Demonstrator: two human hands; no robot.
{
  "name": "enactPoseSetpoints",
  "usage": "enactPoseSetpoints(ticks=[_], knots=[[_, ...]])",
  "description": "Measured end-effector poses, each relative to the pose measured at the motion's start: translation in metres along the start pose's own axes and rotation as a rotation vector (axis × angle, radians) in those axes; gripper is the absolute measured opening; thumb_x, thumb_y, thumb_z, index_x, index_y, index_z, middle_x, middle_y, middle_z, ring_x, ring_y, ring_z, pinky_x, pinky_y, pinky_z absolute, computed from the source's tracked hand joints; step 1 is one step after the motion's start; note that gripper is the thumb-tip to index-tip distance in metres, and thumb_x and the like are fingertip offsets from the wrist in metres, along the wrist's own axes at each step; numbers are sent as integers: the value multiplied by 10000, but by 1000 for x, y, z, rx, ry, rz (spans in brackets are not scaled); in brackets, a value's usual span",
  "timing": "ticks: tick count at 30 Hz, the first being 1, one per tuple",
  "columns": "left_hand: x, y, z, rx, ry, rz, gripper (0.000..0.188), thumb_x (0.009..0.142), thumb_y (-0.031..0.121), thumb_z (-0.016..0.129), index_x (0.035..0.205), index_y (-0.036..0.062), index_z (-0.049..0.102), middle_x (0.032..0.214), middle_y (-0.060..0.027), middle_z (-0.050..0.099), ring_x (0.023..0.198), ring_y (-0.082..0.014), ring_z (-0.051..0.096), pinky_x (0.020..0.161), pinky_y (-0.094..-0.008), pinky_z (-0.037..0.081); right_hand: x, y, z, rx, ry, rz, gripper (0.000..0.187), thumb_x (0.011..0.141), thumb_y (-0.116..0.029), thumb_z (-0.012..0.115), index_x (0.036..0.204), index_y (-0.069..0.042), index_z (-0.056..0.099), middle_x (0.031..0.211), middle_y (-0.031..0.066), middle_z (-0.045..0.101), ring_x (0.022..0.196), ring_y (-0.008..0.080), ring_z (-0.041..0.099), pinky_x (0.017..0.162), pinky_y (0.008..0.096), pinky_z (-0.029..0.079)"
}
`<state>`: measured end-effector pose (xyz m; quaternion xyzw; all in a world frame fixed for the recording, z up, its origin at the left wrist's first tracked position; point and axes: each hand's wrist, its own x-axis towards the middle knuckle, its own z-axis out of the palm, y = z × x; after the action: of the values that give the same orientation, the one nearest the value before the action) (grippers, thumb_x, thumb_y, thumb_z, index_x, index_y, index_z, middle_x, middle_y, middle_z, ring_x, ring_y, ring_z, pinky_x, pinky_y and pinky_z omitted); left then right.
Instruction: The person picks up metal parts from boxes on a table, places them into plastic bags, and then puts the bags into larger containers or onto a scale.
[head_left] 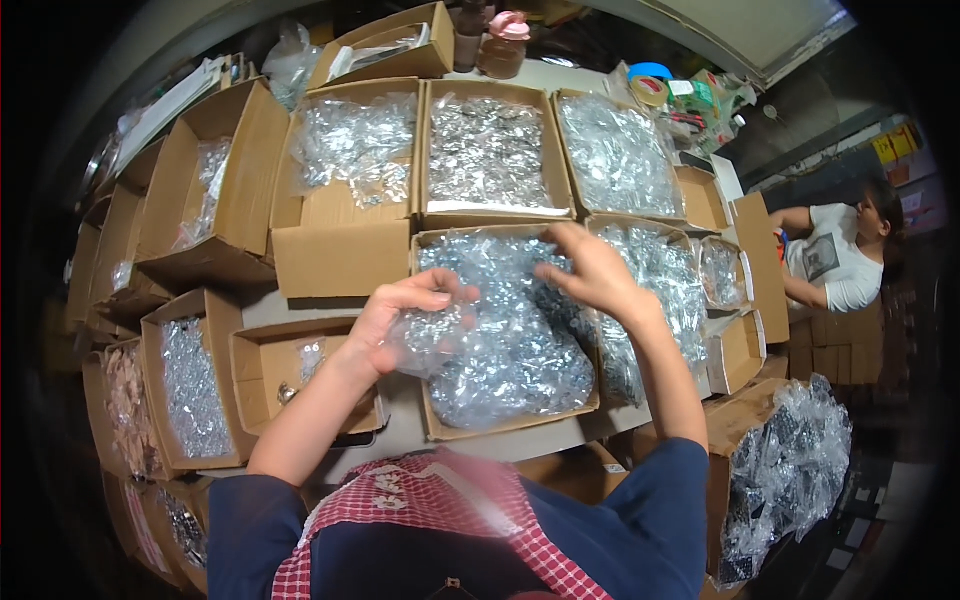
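Note:
My left hand point(383, 318) is closed around small clear plastic bags point(430, 338) with small parts in them, at the left edge of the middle cardboard box point(516, 427). That box is filled with clear bags of small dark, bluish metal-looking parts point(512, 368). Over its far right side hangs my right hand point(598, 272), fingers apart and curved down toward the bags. I see nothing held in it, though its fingertips are partly blurred against the shiny plastic.
Cardboard boxes of bagged silvery parts point(487, 150) stand behind and on both sides. A box overflowing with dark bagged parts point(785, 480) sits low right. Pink-lidded jug point(503, 47) and tape rolls point(650, 85) stand at the back. Another person point(838, 255) is at far right.

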<state>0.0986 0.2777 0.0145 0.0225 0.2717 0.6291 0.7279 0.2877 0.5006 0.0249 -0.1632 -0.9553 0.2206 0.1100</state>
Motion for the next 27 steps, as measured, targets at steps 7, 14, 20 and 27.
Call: enactPoseSetpoints(ticks=[7, 14, 20, 27], knots=[[-76, 22, -56, 98, 274, 336, 181, 761, -24, 543, 938, 15, 556, 1037, -146, 614, 928, -291, 660, 718, -392, 594, 1, 33, 39, 304, 222, 217, 119, 798, -50, 597, 895, 1, 644, 766, 57, 632, 732, 200, 609, 633, 328, 462], [-150, -1, -128, 529, 407, 387, 362, 701, 13, 547, 1044, -26, 657, 1026, -138, 653, 968, -202, 634, 866, -306, 521, 1, -102, 11, 949, 22, 238, 187, 899, -129, 615, 1005, 20, 654, 811, -11, 589, 713, 66, 493, 646, 222, 414], [-198, 13, -134, 773, 556, 601, 277, 822, 19, 544, 1076, -20, 648, 1028, -64, 682, 906, -147, 644, 827, -270, 512, -18, -190, 63, 963, -91, 194, 248, 966, -121, 539, 1112, 58, 629, 1031, 105, 656, 943, 160, 632, 819, 304, 520], [-288, 99, -303, 1882, 1252, 718, 174, 725, 70, 570, 850, 66, 692, 877, -164, 673, 913, -371, 621, 789, -466, 502, -71, -169, 89, 933, 187, 502, 213, 925, -162, 592, 1017, 16, 666, 945, 78, 681, 826, 156, 653, 729, 267, 506]])
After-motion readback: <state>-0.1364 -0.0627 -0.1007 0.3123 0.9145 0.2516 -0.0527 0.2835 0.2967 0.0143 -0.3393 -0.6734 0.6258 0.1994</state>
